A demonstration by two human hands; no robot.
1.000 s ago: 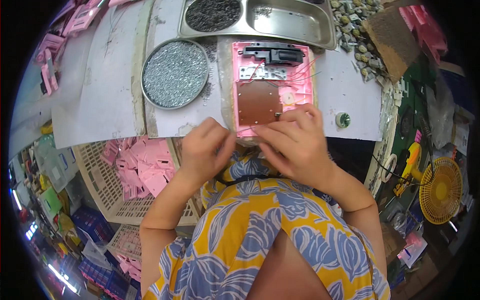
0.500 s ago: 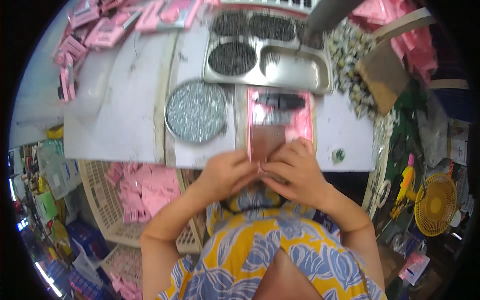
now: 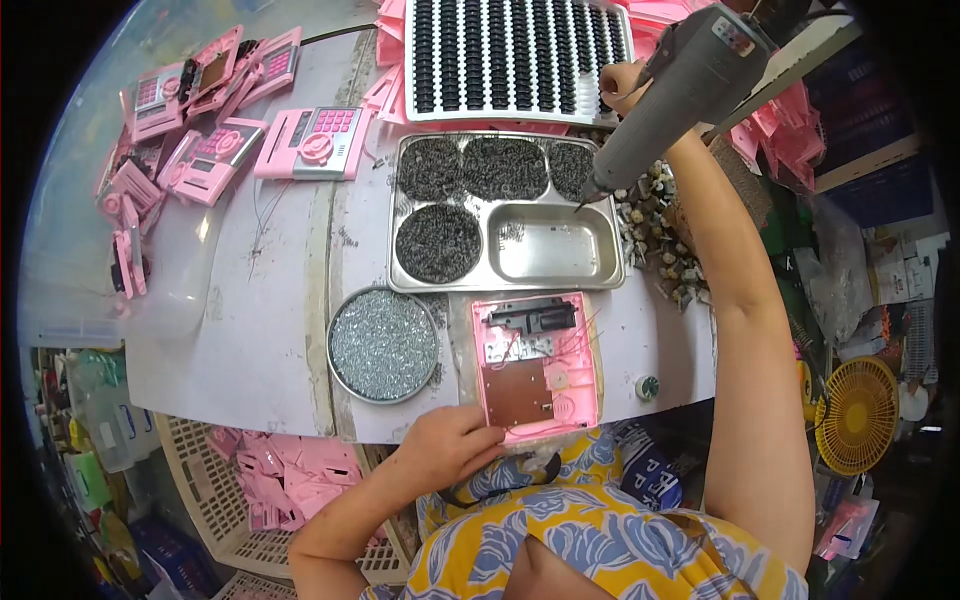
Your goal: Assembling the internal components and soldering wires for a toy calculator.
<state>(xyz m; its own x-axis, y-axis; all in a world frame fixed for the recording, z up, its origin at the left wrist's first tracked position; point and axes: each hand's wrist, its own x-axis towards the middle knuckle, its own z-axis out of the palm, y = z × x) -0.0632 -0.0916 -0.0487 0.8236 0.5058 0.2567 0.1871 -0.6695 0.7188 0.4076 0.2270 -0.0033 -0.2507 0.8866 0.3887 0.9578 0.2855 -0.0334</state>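
A pink plastic casing point(image 3: 583, 390) lies inner side up at the table's near edge, with a brown circuit board point(image 3: 515, 392), a black mechanism point(image 3: 540, 317) and thin wires inside. My left hand point(image 3: 447, 445) holds its lower left corner, fingers curled against the edge. Far off at the right side of a white tray point(image 3: 425, 113), my right hand point(image 3: 622, 86) reaches in with fingers pinched by the rows of black parts point(image 3: 545, 55). What those fingers hold is too small to make out. A grey electric screwdriver point(image 3: 680, 95) hangs in front of my right wrist.
A steel compartment tray point(image 3: 485, 215) carries dark screws; a round dish point(image 3: 383, 345) holds silvery ones. Pink keypad units point(image 3: 315, 145) pile up at far left. Small metallic pieces point(image 3: 665, 240) lie right. A crate point(image 3: 215, 490) of pink parts stands below left; a yellow fan point(image 3: 858, 415) stands right.
My right hand has left the casing and reached far forward to the white tray. My left hand stays at the casing's lower left corner. The view has shifted, showing more of the table's far side.
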